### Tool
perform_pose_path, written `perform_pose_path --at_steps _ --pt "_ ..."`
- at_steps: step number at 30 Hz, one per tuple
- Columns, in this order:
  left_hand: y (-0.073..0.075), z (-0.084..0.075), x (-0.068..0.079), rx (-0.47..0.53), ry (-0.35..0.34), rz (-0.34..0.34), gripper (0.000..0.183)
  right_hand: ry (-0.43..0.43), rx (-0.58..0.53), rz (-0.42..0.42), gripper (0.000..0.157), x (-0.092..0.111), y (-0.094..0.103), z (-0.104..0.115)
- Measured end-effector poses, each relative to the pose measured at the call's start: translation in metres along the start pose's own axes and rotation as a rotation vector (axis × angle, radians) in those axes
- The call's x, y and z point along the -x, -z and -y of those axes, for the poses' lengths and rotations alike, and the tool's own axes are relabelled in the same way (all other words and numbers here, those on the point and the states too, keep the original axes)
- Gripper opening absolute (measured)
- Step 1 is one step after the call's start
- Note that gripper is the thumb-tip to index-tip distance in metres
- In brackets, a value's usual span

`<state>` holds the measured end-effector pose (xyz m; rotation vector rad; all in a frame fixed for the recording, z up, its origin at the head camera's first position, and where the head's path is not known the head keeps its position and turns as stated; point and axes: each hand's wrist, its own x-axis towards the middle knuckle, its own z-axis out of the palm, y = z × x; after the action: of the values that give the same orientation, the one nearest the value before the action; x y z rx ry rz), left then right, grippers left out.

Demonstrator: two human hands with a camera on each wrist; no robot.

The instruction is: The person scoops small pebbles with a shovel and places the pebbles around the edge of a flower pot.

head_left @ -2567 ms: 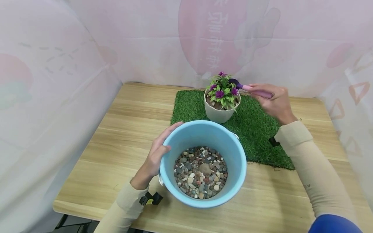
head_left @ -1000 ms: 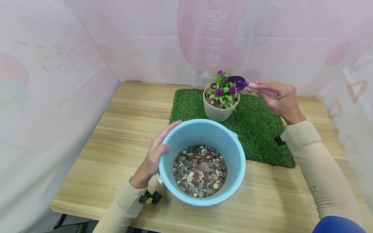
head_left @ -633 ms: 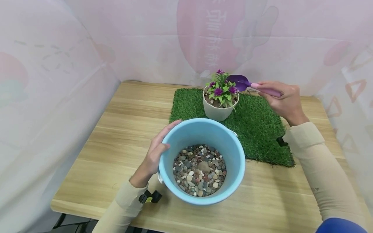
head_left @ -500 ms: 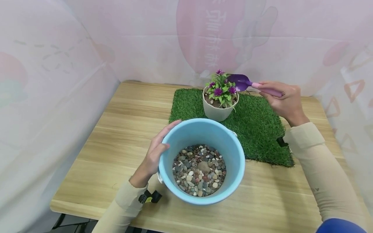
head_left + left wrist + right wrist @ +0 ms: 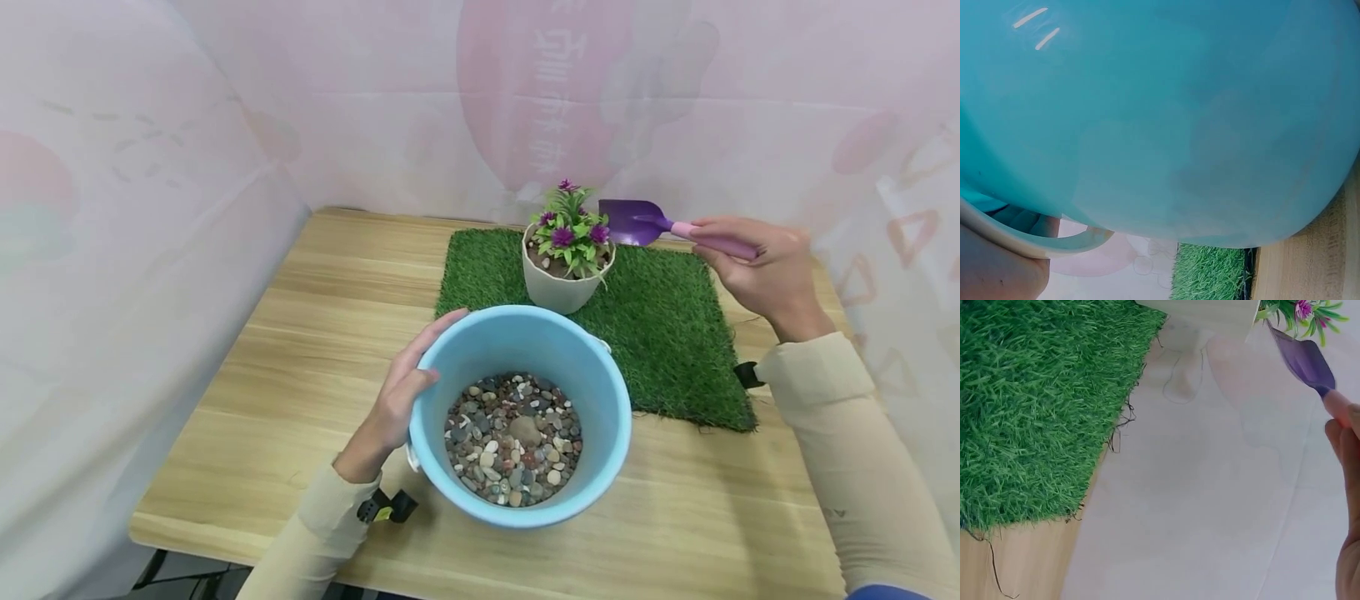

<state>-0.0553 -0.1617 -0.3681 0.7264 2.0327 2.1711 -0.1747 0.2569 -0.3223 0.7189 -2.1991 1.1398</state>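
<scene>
My right hand [image 5: 767, 265] grips the pink handle of a small garden trowel [image 5: 634, 222] whose blade is purple. The blade hangs just right of the leaves of a potted plant [image 5: 567, 235] with purple flowers, and its bare inner face shows. The right wrist view has the trowel [image 5: 1307, 362] close beside the white flowerpot [image 5: 1210, 314]. My left hand [image 5: 397, 398] holds the rim of a light blue bucket [image 5: 525, 323], thumb over the edge and fingers along the outside. Mixed pebbles [image 5: 517, 437] cover the bucket's bottom. In the left wrist view, the bucket's wall [image 5: 1147, 112] fills most of the frame.
The flowerpot [image 5: 561, 292] stands on a green artificial grass mat [image 5: 663, 333], directly behind the bucket. Under both is a light wooden table [image 5: 285, 392]. A pale printed cloth [image 5: 375, 125] hangs close behind the table and along its sides.
My right hand has drawn the trowel rightward, so its blade has come out from behind the plant's leaves. My left hand and the bucket have stayed put.
</scene>
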Motion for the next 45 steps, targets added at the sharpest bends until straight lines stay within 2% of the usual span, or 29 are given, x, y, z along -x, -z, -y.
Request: perform_pose_path --at_steps 8,14,20,25,32,38,45 --pt "0.000 -0.001 0.001 -0.003 -0.012 -0.008 0.067 0.079 0.026 0.038 0.029 0.004 -0.002 0.007" --pt "0.000 0.000 0.000 -0.017 -0.017 -0.006 0.068 0.103 0.043 -0.038 0.032 0.008 -0.002 -0.009" --pt "0.000 0.001 0.001 -0.022 -0.016 -0.011 0.068 0.180 0.159 0.024 0.031 0.007 -0.008 -0.022" --pt "-0.001 0.002 0.001 -0.013 -0.023 -0.004 0.068 0.155 0.152 -0.002 0.033 0.008 -0.008 -0.024" --pt "0.000 0.002 0.002 -0.013 -0.018 -0.014 0.068 0.105 0.155 -0.024 0.029 0.013 0.000 -0.024" --pt "0.000 0.002 0.002 -0.010 -0.016 -0.015 0.067 0.013 0.209 -0.019 0.031 0.018 0.012 -0.018" --pt "0.001 0.003 0.002 -0.006 -0.006 -0.013 0.068 -0.037 0.256 -0.054 0.032 0.026 0.031 -0.006"
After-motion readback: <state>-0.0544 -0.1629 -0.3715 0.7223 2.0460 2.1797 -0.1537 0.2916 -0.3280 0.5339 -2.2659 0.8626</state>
